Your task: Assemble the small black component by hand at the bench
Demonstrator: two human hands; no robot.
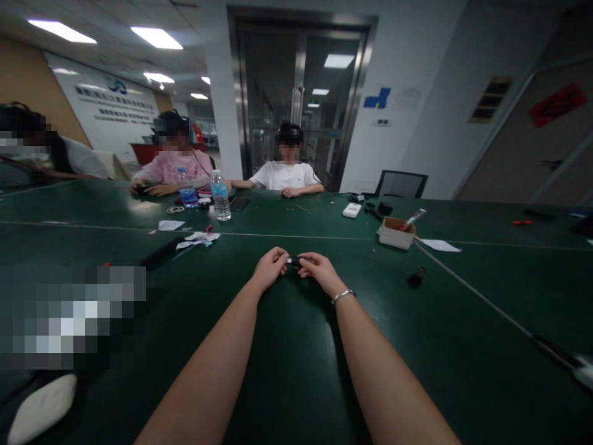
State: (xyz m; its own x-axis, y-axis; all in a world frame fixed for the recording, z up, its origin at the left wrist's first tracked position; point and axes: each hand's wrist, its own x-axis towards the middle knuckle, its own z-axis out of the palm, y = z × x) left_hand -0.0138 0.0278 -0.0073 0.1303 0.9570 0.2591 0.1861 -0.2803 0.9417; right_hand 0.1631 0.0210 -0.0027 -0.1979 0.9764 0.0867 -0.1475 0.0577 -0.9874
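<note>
Both my hands meet over the green table, holding a small black piece with a shiny silver end [293,261] between them. My left hand [270,269] pinches the silver end with thumb and fingers. The black end is gripped by my right hand [319,271], whose wrist wears a silver bracelet. The piece is too small to name exactly, and the fingertips cover part of it. To the right of my hands, a small dark object [416,277] lies on the table.
A small cardboard box [396,236] stands front right, near a white box-like device [351,211] and a long cable [472,289]. Two water bottles [221,201] and crumpled white paper [199,237] are at left. A white rounded object [44,408] lies near left. Several people sit across the table.
</note>
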